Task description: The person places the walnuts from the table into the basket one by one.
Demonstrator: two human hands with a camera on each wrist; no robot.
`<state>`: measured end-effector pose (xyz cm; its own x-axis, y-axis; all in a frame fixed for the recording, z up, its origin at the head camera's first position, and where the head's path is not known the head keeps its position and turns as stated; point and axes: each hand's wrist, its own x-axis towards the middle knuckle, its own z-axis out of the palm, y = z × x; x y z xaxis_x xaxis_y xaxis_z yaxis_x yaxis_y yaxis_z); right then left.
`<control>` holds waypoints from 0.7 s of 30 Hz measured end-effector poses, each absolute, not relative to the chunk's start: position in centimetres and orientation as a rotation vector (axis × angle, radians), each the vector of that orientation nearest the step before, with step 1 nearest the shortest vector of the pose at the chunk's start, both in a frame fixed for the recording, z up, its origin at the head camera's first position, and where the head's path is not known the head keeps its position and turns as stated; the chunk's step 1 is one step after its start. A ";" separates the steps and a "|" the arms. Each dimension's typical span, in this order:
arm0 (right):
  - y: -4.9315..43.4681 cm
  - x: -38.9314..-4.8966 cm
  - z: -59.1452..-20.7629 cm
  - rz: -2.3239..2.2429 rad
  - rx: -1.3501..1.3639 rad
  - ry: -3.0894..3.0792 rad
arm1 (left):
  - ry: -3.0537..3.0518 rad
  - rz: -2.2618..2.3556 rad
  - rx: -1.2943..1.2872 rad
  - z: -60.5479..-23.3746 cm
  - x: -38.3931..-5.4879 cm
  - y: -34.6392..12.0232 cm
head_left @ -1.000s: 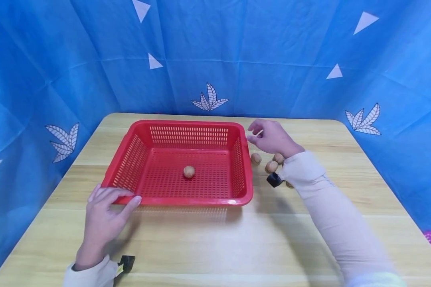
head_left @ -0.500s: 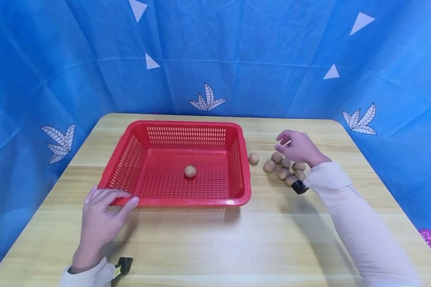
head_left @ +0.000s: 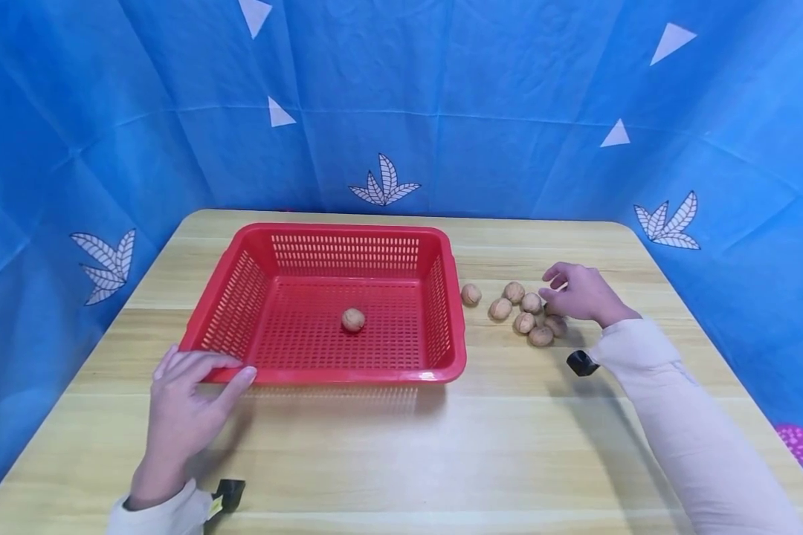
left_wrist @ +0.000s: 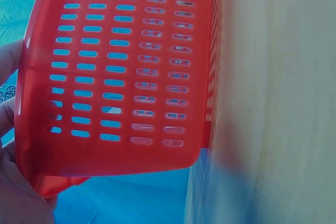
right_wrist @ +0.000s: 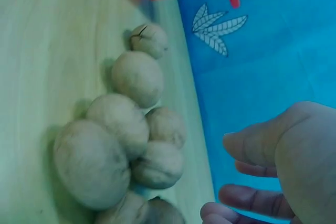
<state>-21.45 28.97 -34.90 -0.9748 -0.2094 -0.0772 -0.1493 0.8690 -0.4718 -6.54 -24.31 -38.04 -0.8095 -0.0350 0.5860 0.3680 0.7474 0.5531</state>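
Observation:
A red plastic basket point(head_left: 344, 376) with slotted walls sits left of the table's middle, and one walnut point(head_left: 353, 320) lies on its floor. My left hand point(head_left: 186, 401) grips the basket's near left corner, thumb over the rim. Fingers of that hand show behind the rim in the left wrist view. To the right of the basket, several walnuts point(head_left: 524, 322) lie in a loose cluster, with a single walnut point(head_left: 471, 295) closer to the basket wall. My right hand point(head_left: 587, 296) hovers at the cluster's right side, fingers loosely bent and apart, partly covering some walnuts. Nothing shows between its fingers in the right wrist view point(right_wrist: 294, 166).
Everything stands on a light wood-grain table point(head_left: 401, 461) with rounded far corners. A blue cloth point(head_left: 508, 89) with white leaf and triangle prints hangs behind and along both sides. Black wrist cameras point(head_left: 582, 363) are strapped at both sleeves.
My right hand has moved from beside the basket's right rim rightward and toward me to the walnut cluster, uncovering more walnuts. The left hand keeps its grip on the basket.

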 end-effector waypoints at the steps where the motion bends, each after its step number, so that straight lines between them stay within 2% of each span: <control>1: 29.2 -21.4 -35.2 -0.709 -0.286 2.922 | -2.368 -0.913 -0.247 -38.0 -6.5 -24.3; 21: 30.5 -21.2 -39.3 -0.577 -0.209 2.887 | -2.366 -0.908 -0.274 -38.0 -6.2 -24.6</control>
